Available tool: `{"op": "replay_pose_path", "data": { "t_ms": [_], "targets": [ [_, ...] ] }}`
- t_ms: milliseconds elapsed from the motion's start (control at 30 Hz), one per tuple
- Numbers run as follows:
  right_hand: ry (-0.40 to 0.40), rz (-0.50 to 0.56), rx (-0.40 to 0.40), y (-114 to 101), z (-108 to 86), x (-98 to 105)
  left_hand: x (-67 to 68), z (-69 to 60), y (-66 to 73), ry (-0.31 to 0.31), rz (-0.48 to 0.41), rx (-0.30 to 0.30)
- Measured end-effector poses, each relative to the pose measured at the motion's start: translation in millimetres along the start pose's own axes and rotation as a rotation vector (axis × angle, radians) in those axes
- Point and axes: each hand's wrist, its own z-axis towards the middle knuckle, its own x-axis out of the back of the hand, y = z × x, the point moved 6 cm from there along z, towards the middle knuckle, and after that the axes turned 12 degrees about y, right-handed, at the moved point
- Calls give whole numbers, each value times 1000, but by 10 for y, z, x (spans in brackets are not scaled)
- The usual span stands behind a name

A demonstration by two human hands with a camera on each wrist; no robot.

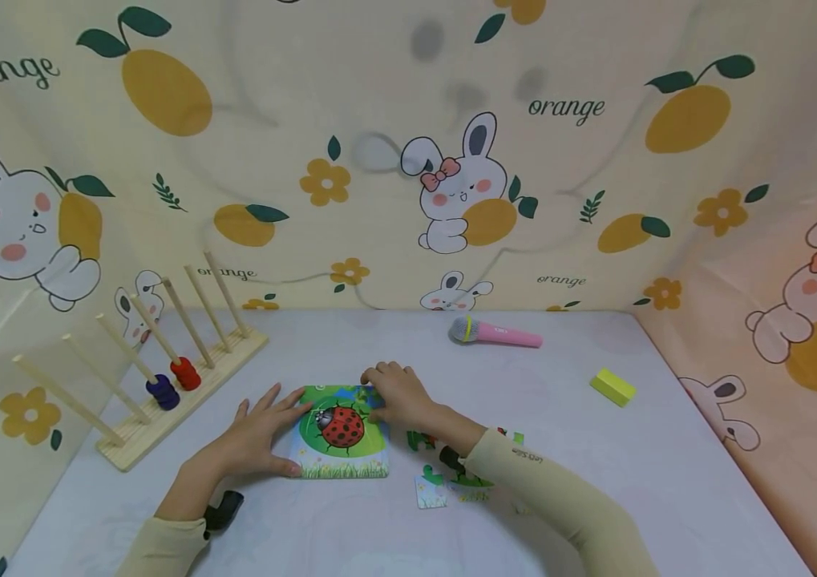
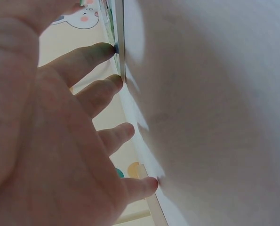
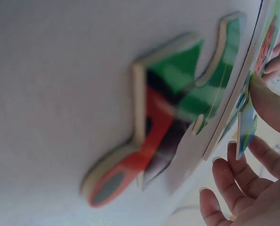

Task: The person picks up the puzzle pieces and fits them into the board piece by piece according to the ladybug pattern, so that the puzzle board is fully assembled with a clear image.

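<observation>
Bunny-print cloth (image 1: 264, 132) backs the tabletop (image 1: 293, 533): wooden bead stand (image 1: 199, 385) at left, then my left grip (image 1: 258, 433), spread wide, touching the flat ladybug puzzle (image 1: 342, 426); my right grip (image 1: 404, 397) pinches a puzzle piece (image 3: 245, 128) at its upper-right corner.

The left sleeve (image 1: 164, 549) and right sleeve (image 1: 572, 498) are pale beige, fairly close-fitting cloth, and both end near the wrist. Small, dark, slanted lettering (image 1: 527, 455) marks the right sleeve near its end, too tiny to read surely; creases show farther up. The left camera (image 1: 224, 510) is a small, black, blocky case; the right camera (image 1: 450, 459), also black, shows only partly. The right hand (image 3: 255, 195) has short, rounded nails.
</observation>
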Motion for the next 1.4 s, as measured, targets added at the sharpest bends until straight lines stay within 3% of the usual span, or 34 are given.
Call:
{"op": "replay_pose_path", "data": {
  "t_ms": [1400],
  "targets": [
    [-33, -65, 1, -54, -9, -18, 17, -13, 23, -6, -17, 22]
  ]
}}
